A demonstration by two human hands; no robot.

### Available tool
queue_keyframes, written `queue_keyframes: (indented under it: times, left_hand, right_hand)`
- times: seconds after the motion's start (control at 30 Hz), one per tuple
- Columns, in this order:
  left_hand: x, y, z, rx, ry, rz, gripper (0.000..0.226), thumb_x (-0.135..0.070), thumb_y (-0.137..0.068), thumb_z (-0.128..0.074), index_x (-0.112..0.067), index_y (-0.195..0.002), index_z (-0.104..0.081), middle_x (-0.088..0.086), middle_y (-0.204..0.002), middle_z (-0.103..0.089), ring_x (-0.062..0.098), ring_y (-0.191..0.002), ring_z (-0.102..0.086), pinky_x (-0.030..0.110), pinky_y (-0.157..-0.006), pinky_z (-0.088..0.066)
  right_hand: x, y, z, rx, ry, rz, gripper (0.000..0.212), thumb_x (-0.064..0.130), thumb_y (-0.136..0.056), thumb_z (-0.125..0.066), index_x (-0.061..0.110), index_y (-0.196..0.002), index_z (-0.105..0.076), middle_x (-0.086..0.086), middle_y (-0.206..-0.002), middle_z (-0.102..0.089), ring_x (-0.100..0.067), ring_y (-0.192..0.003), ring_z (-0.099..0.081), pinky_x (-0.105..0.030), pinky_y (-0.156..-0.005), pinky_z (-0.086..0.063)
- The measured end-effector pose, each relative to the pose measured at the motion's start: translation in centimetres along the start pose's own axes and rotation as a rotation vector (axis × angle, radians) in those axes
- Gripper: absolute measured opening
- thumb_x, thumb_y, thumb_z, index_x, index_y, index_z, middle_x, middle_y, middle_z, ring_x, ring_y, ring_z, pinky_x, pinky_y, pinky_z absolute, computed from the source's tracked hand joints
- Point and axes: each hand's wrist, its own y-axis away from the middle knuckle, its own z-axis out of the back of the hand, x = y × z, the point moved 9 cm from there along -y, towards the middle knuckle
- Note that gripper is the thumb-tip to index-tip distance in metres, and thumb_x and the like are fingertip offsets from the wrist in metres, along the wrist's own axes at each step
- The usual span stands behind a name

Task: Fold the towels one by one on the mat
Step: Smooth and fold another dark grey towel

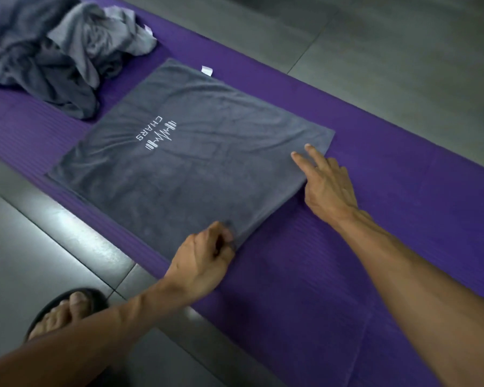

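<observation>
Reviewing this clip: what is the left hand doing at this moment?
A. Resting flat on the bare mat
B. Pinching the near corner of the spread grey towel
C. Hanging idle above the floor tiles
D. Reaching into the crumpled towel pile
B: the left hand has its fingers curled round the near corner of the spread grey towel, while the right hand lies with straight fingers on its right edge.

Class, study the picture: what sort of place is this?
Probably a gym or exercise room: a purple exercise mat lies on grey floor tiles, and the grey towel bears a dumbbell logo.
</observation>
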Motion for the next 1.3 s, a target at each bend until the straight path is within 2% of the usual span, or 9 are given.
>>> queue_keyframes:
  times: [0.13, 0.27, 0.37, 0.47, 0.53, 0.67, 0.9, 1.03, 1.3]
  left_hand:
    - [1.0, 0.3, 1.3, -0.021, 0.175, 0.106, 0.016, -0.015, -0.093, -0.054, -0.027, -0.082, -0.053, -0.007, -0.068, -0.062, -0.001, -0.059, -0.053, 0.012, -0.056, -0.040]
    - [0.8, -0.2, 0.7, 0.074, 0.238, 0.094, 0.016, -0.012, -0.092, -0.056, -0.025, -0.083, -0.056, 0.001, -0.066, -0.061, 0.002, -0.053, -0.046, 0.019, -0.055, -0.040]
    - [-0.7, 0.2, -1.6, 0.261, 0.388, 0.080, 0.016, -0.006, -0.094, -0.055, -0.019, -0.086, -0.060, -0.008, -0.055, -0.051, 0.003, -0.048, -0.041, 0.021, -0.051, -0.035]
    - [-2.2, 0.4, -2.8, 0.330, 0.376, 0.045, 0.014, -0.011, -0.096, -0.054, -0.016, -0.092, -0.066, 0.006, -0.061, -0.056, 0.010, -0.055, -0.046, 0.025, -0.054, -0.039]
    - [-2.7, 0.0, -2.0, 0.287, 0.333, 0.014, 0.019, -0.011, -0.097, -0.052, -0.014, -0.087, -0.068, 0.004, -0.063, -0.062, 0.007, -0.056, -0.050, 0.026, -0.057, -0.042]
    - [-0.4, -1.5, 2.2, 0.118, 0.311, 0.055, 0.024, -0.007, -0.094, -0.050, -0.020, -0.084, -0.068, 0.001, -0.069, -0.067, 0.005, -0.056, -0.053, 0.027, -0.058, -0.046]
    - [4.7, -3.6, 11.8, -0.145, 0.198, 0.058, 0.022, -0.011, -0.093, -0.050, -0.025, -0.083, -0.064, -0.010, -0.072, -0.066, -0.001, -0.067, -0.056, 0.014, -0.063, -0.040]
    - [8.0, -5.0, 16.4, -0.247, 0.152, 0.083, 0.026, -0.014, -0.095, -0.049, -0.032, -0.081, -0.060, -0.017, -0.069, -0.061, -0.005, -0.066, -0.056, 0.012, -0.063, -0.037]
    - [15.5, -7.8, 20.3, -0.332, -0.021, 0.238, 0.020, -0.020, -0.098, -0.044, -0.021, -0.103, -0.064, 0.000, -0.087, -0.068, 0.025, -0.080, -0.062, 0.037, -0.075, -0.050]
  right_hand:
    - [0.2, -1.9, 0.5, -0.034, 0.066, -0.001, 0.029, 0.010, -0.094, -0.050, 0.017, -0.117, -0.066, -0.007, -0.151, -0.039, -0.038, -0.113, -0.049, -0.046, -0.088, -0.038]
    - [-1.4, -1.2, 2.0, -0.047, -0.024, 0.010, 0.020, 0.008, -0.096, -0.046, 0.015, -0.107, -0.061, -0.002, -0.137, -0.051, -0.037, -0.100, -0.060, -0.046, -0.081, -0.048]
    - [-3.8, 1.9, 2.7, -0.010, -0.013, 0.017, 0.018, 0.006, -0.094, -0.045, 0.016, -0.104, -0.057, 0.002, -0.135, -0.052, -0.037, -0.090, -0.065, -0.046, -0.071, -0.053]
    - [-5.9, 4.8, 2.6, 0.074, 0.015, -0.040, 0.019, 0.002, -0.093, -0.042, 0.016, -0.099, -0.052, -0.004, -0.118, -0.058, -0.036, -0.083, -0.062, -0.047, -0.069, -0.051]
    - [-5.7, 4.8, 3.3, 0.055, -0.016, -0.069, 0.017, 0.005, -0.096, -0.038, 0.015, -0.099, -0.051, -0.007, -0.113, -0.060, -0.036, -0.078, -0.060, -0.047, -0.070, -0.051]
    - [-2.0, 1.0, 5.2, -0.051, -0.077, -0.055, 0.020, 0.014, -0.101, -0.037, 0.011, -0.108, -0.056, -0.008, -0.147, -0.044, -0.040, -0.087, -0.063, -0.048, -0.074, -0.053]
    - [7.9, -8.7, 7.3, -0.207, -0.179, 0.034, 0.027, 0.015, -0.099, -0.044, 0.005, -0.111, -0.065, -0.011, -0.136, -0.053, -0.032, -0.117, -0.056, -0.042, -0.098, -0.046]
    - [13.7, -13.4, 7.8, -0.260, -0.211, 0.071, 0.027, 0.017, -0.098, -0.045, 0.005, -0.110, -0.066, -0.009, -0.141, -0.048, -0.031, -0.116, -0.056, -0.040, -0.091, -0.047]
    - [20.6, -20.9, 3.9, -0.168, -0.121, 0.137, 0.026, 0.020, -0.098, -0.045, 0.008, -0.110, -0.065, -0.007, -0.135, -0.050, -0.033, -0.105, -0.058, -0.042, -0.081, -0.048]
